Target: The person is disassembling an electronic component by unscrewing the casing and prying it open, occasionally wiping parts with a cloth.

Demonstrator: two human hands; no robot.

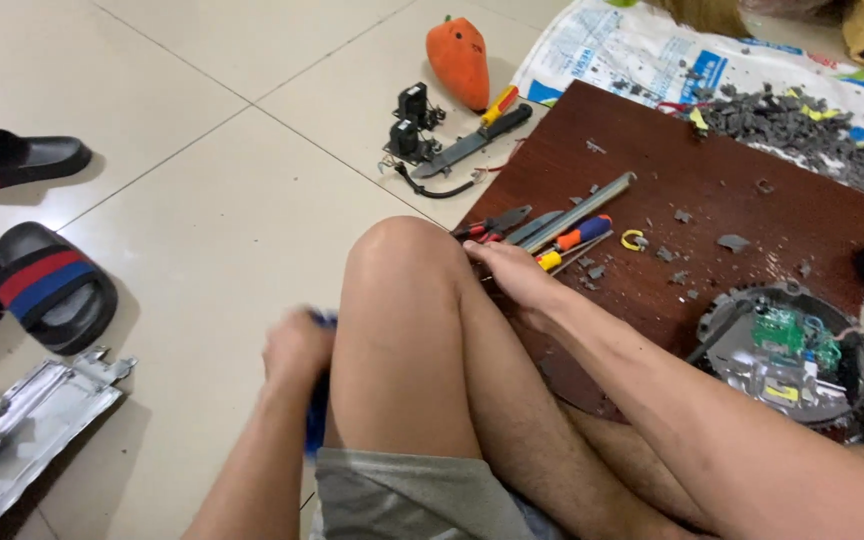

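1. A blue object (318, 400), blurred, is clasped in the left hand (297, 345) beside the knee.
2. The screwdrivers (572, 243) on the wooden board (752, 220) are touched by the right hand (514, 272); its grip cannot be told.
3. The round device (787, 350) lies opened, debris (792, 125) scattered.

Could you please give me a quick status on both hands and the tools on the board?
Left hand blurred, on a blue object, grip unclear. Right hand resting at the screwdrivers on the wooden board. Raised knee between the hands.

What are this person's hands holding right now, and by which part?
The left hand is blurred and closed on something blue; which part it grips cannot be told. The right hand reaches among the screwdrivers on the wooden board; a grip is not visible.
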